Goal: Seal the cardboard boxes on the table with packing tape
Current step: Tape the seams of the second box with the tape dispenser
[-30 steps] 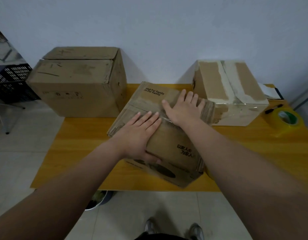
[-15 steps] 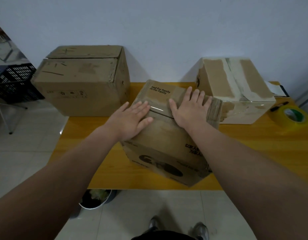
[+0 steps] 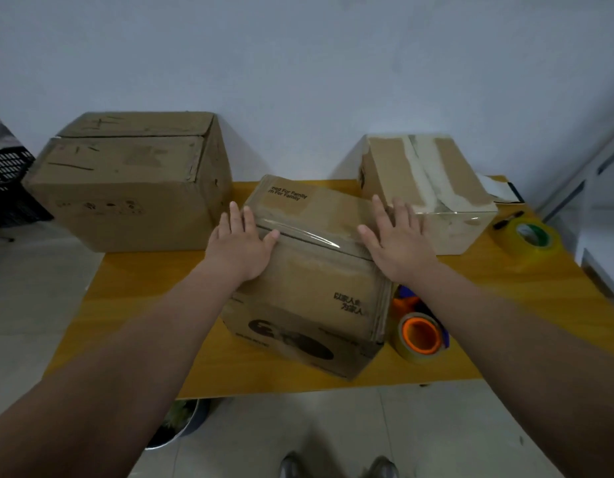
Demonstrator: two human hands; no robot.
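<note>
Centre frame, we press our left hand point(image 3: 242, 241) and right hand point(image 3: 397, 238) — both flat, fingers straight — on the taped box point(image 3: 309, 270); tape roll point(image 3: 419, 336) lower right.

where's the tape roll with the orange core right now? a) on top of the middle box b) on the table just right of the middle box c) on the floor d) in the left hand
B: the tape roll with the orange core lies on the table, close by the right side of the middle box.
</note>
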